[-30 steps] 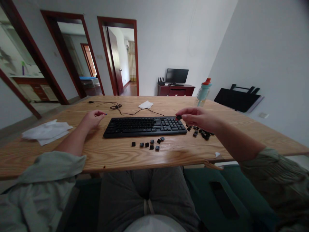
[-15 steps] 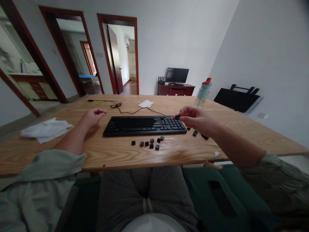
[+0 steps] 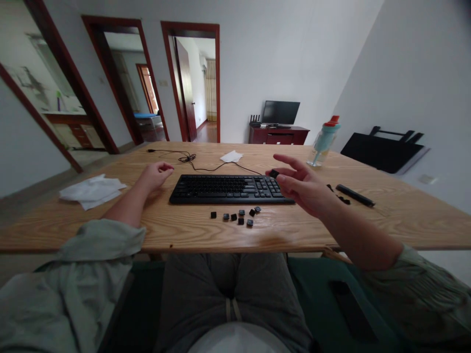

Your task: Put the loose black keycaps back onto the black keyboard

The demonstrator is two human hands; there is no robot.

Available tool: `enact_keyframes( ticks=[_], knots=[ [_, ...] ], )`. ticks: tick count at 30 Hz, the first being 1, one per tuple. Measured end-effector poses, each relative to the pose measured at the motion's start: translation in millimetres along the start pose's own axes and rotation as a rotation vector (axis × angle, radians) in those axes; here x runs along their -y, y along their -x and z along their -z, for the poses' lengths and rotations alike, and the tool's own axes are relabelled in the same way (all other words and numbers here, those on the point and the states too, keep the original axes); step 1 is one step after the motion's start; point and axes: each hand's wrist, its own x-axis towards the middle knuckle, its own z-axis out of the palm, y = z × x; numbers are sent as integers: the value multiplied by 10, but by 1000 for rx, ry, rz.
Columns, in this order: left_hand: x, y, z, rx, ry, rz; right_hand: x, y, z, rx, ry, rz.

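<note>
Wooden table [image 3: 184, 230]: right hand [image 3: 303, 186] pinches a keycap [image 3: 273, 173] above the keyboard [image 3: 230, 189], other fingers spread; left hand [image 3: 154, 175] loosely curled; the light pinch could drop it

My right hand [image 3: 303, 189] covers the right end of the keyboard [image 3: 228, 189] and most of the loose keycaps [image 3: 344, 199] behind it. The keycap [image 3: 273, 173] at my fingertips is too small to read. My left hand [image 3: 154, 175] curls shut; anything inside stays hidden.
</note>
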Motion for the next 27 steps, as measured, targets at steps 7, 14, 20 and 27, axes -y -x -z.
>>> enact_keyframes(
  ticks=[7, 14, 20, 27],
  knots=[
    [-663, 361, -93, 84, 442, -209, -239, -528, -591, 25, 198, 316],
    [-1125, 765, -200, -24, 322, -610, -468, -793, -1012, 93, 54, 247],
    [-1172, 799, -258, -172, 164, -802, -482, -711, -1027, 139, -38, 104],
    [-1247, 798, -317, -242, 151, -908, -496, -688, -1021, 147, -60, 34]
  ],
)
